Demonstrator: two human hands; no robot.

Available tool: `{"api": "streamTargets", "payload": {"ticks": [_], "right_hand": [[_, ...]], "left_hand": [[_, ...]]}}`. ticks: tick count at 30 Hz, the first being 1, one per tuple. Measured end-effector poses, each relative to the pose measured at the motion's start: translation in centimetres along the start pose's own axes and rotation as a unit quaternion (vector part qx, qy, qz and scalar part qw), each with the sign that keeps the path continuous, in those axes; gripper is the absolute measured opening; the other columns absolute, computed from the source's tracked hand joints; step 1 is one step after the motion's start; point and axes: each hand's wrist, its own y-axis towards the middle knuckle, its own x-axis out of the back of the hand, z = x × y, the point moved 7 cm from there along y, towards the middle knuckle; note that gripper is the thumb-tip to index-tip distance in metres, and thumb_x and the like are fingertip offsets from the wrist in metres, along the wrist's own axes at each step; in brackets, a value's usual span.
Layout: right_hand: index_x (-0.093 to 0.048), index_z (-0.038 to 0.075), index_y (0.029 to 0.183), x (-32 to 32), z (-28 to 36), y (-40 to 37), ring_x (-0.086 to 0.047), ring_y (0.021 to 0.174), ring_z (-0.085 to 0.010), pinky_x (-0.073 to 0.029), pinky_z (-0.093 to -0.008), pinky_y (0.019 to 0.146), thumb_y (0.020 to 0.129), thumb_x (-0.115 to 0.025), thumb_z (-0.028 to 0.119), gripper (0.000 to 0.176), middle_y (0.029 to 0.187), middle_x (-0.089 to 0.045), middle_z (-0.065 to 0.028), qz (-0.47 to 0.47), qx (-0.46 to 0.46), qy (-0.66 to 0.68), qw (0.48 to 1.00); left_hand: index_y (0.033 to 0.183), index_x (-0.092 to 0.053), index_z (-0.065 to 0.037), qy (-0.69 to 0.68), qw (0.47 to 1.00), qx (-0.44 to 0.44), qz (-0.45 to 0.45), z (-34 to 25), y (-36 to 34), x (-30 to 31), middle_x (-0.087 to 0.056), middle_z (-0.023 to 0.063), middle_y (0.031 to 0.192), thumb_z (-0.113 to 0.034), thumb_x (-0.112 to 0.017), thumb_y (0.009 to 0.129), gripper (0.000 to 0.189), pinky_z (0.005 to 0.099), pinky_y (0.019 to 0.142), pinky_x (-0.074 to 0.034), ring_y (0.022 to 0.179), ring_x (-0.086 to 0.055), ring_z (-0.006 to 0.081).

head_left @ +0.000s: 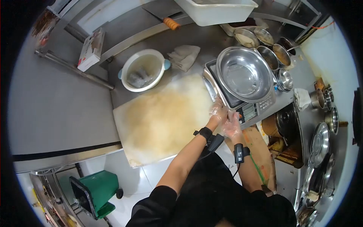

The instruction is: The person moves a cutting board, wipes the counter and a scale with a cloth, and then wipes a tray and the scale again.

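Scale (247, 111) stands on the bench (207, 41), between two and three o'clock from mid-view; a wide metal bowl (227, 75) on top hides much of its platform. Two hands in clear gloves come together at its near edge, at seven o'clock from the bowl. Fingers of the left hand (217, 111) bend out of sight, and those of the right hand (231, 124), just beside it, look partly curled; whether either grips anything I cannot tell. A shiny metal strip (209, 89) at eleven o'clock from the left hand is hard to make out. A stained board (162, 117) lies between eight and nine o'clock from the scale. At eleven o'clock from the bowl, the frame cuts off a white tub (221, 15).
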Motion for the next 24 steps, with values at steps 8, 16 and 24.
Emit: {"api": "streamTargets", "payload": {"ticks": [8,16,24], "right_hand": [[-0.058,0.009,0.122,1.0,-0.4,-0.5,-0.057,0.106,-0.0199,-0.049,-0.0339,0.094,0.089,-0.067,0.029,0.039,0.118,-0.059,-0.0056,0.075,-0.078,-0.131,0.985],[-0.049,-0.002,0.134,-1.2,-0.2,-0.1,-0.055,0.115,-0.0247,-0.043,-0.0333,0.098,0.093,-0.057,0.021,0.048,0.126,-0.058,-0.0174,0.098,0.333,-0.715,0.607],[-0.045,-0.002,0.137,-1.4,-1.5,-0.5,-0.048,0.125,-0.0229,-0.036,-0.0301,0.104,0.093,-0.056,0.017,0.049,0.137,-0.051,-0.0152,0.046,0.219,-0.708,0.67]], "left_hand": [[0.128,-0.052,0.002,0.031,0.998,-0.052,0.006,2.3,-0.6,3.8,-0.064,0.0209,0.113,-0.019,-0.066,0.08,0.054,0.0381,0.086,-0.049,0.098,-0.063,0.0304],[0.113,-0.063,-0.002,-0.252,0.916,0.004,-0.311,12.1,-16.5,31.9,-0.065,0.015,0.11,-0.01,-0.058,0.09,0.025,0.035,0.085,-0.05,0.101,-0.062,0.0235],[0.117,-0.063,-0.002,0.188,0.821,0.416,-0.342,22.5,-33.4,43.6,-0.064,0.0177,0.118,-0.036,-0.048,0.093,0.044,0.0373,0.096,-0.045,0.111,-0.059,0.0312]]}}
